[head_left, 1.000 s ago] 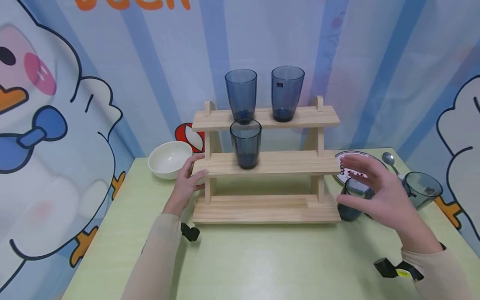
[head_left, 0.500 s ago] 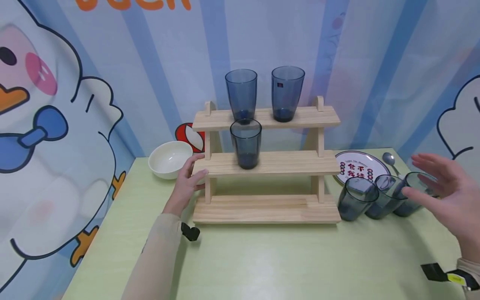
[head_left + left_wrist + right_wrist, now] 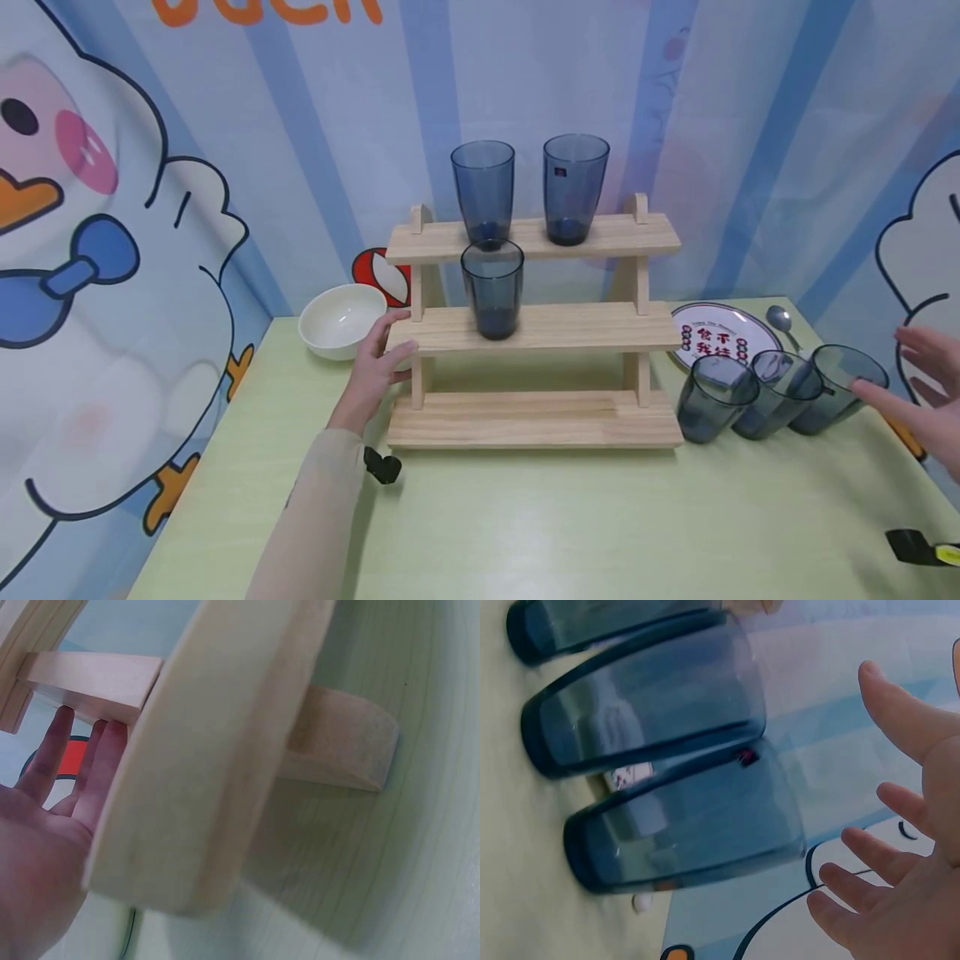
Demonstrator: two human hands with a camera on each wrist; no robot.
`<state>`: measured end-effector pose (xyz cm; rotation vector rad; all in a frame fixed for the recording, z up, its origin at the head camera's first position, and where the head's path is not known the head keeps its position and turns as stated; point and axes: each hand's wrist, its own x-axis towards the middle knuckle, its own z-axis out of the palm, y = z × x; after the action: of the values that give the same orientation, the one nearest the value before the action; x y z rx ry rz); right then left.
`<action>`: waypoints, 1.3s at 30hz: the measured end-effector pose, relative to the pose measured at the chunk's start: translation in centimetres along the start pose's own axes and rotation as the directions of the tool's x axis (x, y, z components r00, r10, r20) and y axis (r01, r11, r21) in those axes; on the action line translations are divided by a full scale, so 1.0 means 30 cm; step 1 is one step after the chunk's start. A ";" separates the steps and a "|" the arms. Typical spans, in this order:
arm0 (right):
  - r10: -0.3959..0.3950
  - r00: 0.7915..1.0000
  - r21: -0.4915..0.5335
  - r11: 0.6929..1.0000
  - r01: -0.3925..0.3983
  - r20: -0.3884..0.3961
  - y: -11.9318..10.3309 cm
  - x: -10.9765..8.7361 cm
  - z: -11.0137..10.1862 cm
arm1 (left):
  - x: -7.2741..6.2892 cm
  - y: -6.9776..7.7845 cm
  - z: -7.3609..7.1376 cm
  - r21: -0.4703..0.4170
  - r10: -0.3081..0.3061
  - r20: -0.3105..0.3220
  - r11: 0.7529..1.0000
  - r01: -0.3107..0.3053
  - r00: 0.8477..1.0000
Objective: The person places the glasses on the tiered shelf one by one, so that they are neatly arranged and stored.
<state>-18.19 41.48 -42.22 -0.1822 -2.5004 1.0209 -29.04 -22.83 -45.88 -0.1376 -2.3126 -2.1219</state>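
My left hand [image 3: 369, 371] holds the left end of the middle board of a three-tier wooden shelf [image 3: 585, 325], thumb at the board's front. In the left wrist view its fingers [image 3: 97, 772] reach to an upright. Two blue-grey glass tumblers stand on the top tier, one left [image 3: 483, 187] and one right [image 3: 576, 187]; a third tumbler [image 3: 492, 292] is on the middle tier. Three more stand on the table in a row: near [image 3: 716, 400], middle [image 3: 783, 396] and rightmost [image 3: 836, 392]. My right hand [image 3: 907, 877], fingers spread and holding nothing, is beside the rightmost tumbler.
A white bowl [image 3: 341, 321] sits left of the shelf. Behind the row of tumblers lie a plate with red lettering [image 3: 712, 329] and a metal spoon [image 3: 780, 319]. A blue striped cartoon backdrop [image 3: 330, 108] rises behind the pale green table [image 3: 525, 525].
My right hand has moved right, from over the row of tumblers to the frame's right edge, uncovering the tumblers and plate. The left hand stays on the shelf.
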 end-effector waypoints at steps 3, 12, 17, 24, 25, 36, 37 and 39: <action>0.030 0.999 0.005 1.000 -0.030 0.032 0.000 -0.006 -0.002 | 0.000 0.000 0.001 0.000 0.000 -0.003 1.000 0.000 1.000; 0.048 0.990 0.043 0.998 -0.055 0.133 0.137 0.010 0.037 | 0.003 -0.003 0.000 -0.006 0.006 -0.004 1.000 -0.006 1.000; 0.061 0.986 0.092 0.993 -0.076 0.155 0.198 0.009 0.068 | 0.002 -0.003 0.000 -0.009 0.014 -0.001 1.000 -0.014 1.000; -0.066 0.982 0.249 0.968 0.019 0.179 0.200 0.001 0.090 | 0.003 -0.005 -0.001 -0.017 0.010 0.000 1.000 -0.010 1.000; -0.078 0.979 0.273 0.962 0.023 0.190 0.200 0.005 0.091 | 0.004 -0.004 0.000 -0.016 0.007 0.000 1.000 -0.007 1.000; -0.054 0.970 0.357 0.934 -0.036 0.239 0.223 0.026 0.117 | 0.000 0.001 0.000 -0.009 -0.005 -0.008 1.000 0.005 1.000; -0.051 0.970 0.364 0.931 -0.040 0.236 0.225 0.025 0.120 | 0.000 0.001 0.000 -0.009 -0.006 -0.009 1.000 0.006 1.000; -0.049 0.972 0.381 0.924 -0.043 0.229 0.228 0.022 0.126 | 0.000 0.001 0.000 -0.009 -0.005 -0.007 1.000 0.005 1.000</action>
<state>-20.72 44.20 -49.13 0.0674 -2.4347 1.5870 -29.05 -22.83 -45.84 -0.1239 -2.3023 -2.1320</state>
